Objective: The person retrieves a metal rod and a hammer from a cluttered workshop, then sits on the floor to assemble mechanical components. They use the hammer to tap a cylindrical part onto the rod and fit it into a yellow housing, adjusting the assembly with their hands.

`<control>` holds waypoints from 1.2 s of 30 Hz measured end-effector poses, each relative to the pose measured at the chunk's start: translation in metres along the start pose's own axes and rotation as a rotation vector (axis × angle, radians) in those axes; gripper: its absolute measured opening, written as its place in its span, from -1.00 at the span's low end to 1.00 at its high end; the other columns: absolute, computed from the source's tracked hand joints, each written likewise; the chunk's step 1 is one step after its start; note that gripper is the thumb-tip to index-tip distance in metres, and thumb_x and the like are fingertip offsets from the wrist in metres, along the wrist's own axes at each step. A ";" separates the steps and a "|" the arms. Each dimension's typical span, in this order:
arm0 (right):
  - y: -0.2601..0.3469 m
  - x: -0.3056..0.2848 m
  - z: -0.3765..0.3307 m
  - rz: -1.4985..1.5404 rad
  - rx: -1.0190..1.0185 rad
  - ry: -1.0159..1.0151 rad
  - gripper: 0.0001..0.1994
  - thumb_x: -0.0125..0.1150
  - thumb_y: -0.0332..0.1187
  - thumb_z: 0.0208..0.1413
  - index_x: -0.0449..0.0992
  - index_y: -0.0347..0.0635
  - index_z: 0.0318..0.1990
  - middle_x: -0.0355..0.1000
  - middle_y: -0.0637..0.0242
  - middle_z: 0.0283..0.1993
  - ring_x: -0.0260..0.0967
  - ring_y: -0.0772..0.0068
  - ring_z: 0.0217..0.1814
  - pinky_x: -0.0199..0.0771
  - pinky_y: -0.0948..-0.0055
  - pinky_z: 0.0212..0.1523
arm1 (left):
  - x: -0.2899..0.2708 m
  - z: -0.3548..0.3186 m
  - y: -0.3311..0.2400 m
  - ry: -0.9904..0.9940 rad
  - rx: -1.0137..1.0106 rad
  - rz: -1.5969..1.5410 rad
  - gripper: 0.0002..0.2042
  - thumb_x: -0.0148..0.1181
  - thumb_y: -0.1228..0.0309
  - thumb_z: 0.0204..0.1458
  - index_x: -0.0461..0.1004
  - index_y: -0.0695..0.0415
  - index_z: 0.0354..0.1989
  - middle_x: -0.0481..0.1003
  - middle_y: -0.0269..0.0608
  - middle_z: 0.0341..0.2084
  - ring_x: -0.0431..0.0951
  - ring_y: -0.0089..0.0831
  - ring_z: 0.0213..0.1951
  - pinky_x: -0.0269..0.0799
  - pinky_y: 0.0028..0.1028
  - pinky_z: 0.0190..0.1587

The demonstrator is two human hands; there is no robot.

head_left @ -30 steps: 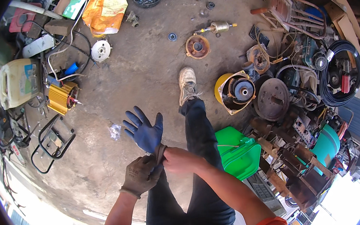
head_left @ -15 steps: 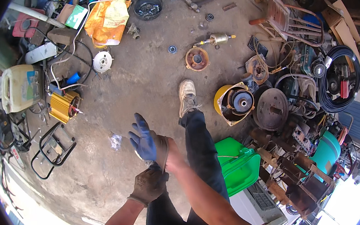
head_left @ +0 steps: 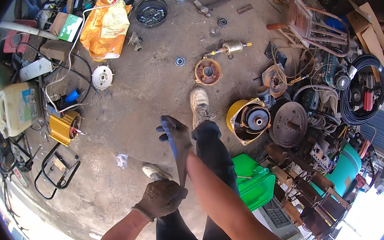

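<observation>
Both my hands wear work gloves, grey-brown on the back; blue shows on the right one's palm side. My left hand is closed in a fist around the cuff of the right glove, which is stretched toward me below the wrist. My right hand points away from me with its fingers extended, seen edge-on, and holds nothing. Both hands are raised over my legs, above the concrete floor. Past my right hand stands my forward shoe; the other shoe shows just beyond my left hand.
Right of my leg lie a yellow motor housing, a round metal plate and a green plastic case. Ahead are a rusty end cover and a rotor. A yellow finned housing and black frame lie left.
My right hand has turned from showing its spread blue palm to edge-on. My left hand has drawn the right glove's cuff back toward me, stretching it. The view has shifted slightly.
</observation>
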State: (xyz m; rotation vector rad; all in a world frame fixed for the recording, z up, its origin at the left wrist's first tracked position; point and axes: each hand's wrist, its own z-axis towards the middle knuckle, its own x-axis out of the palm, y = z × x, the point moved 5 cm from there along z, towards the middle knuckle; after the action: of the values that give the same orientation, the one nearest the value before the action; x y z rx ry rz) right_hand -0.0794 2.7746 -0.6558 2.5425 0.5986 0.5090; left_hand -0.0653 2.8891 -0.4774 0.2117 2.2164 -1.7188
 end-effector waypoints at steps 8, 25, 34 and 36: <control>0.229 -0.140 0.213 -1.602 -0.432 -0.183 0.12 0.51 -0.11 -0.18 -0.14 -0.25 0.46 0.05 -0.12 0.43 0.00 -0.16 0.46 0.09 0.09 0.39 | 0.002 0.201 0.143 -0.289 -0.457 -0.175 -0.84 0.21 0.36 0.09 0.58 0.15 -0.22 0.57 -0.05 -0.31 0.58 -0.08 -0.31 0.50 -0.28 -0.23; 0.322 -0.188 0.308 -1.743 -0.316 0.385 -0.07 0.54 -0.25 -0.21 0.13 -0.22 0.35 0.27 -0.11 0.18 0.28 -0.06 0.21 0.29 0.15 0.23 | 0.106 0.497 0.231 -0.641 -0.346 -1.459 -0.14 0.45 0.43 -0.09 0.03 0.10 0.38 0.30 -0.16 0.18 0.43 -0.33 0.12 0.40 -0.36 0.14; 0.517 -0.288 0.526 -1.061 -0.326 -0.412 -0.50 0.24 0.01 0.17 0.43 -0.06 0.17 0.54 0.31 -0.23 0.52 0.41 -0.30 0.54 0.45 -0.26 | 0.054 0.402 0.272 -0.857 -0.435 -1.274 -0.04 0.55 -0.03 -0.25 0.14 0.16 0.27 0.48 0.06 -0.04 0.57 -0.08 -0.05 0.56 -0.14 0.00; 0.532 -0.311 0.572 -1.378 -0.362 -0.572 -0.62 0.19 -0.07 0.19 0.51 -0.04 0.07 0.53 0.35 -0.29 0.51 0.40 -0.35 0.52 0.45 -0.34 | 0.032 0.379 0.274 -0.903 -0.418 -1.266 0.00 0.55 -0.06 -0.27 0.11 0.14 0.29 0.48 0.07 -0.07 0.57 -0.05 -0.06 0.57 -0.13 -0.02</control>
State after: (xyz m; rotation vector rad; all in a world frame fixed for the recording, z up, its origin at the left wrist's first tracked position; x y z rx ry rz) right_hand 0.0865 1.9940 -0.9200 1.3105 1.5598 -0.5306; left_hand 0.0526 2.5938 -0.8214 -1.9612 1.8550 -1.1677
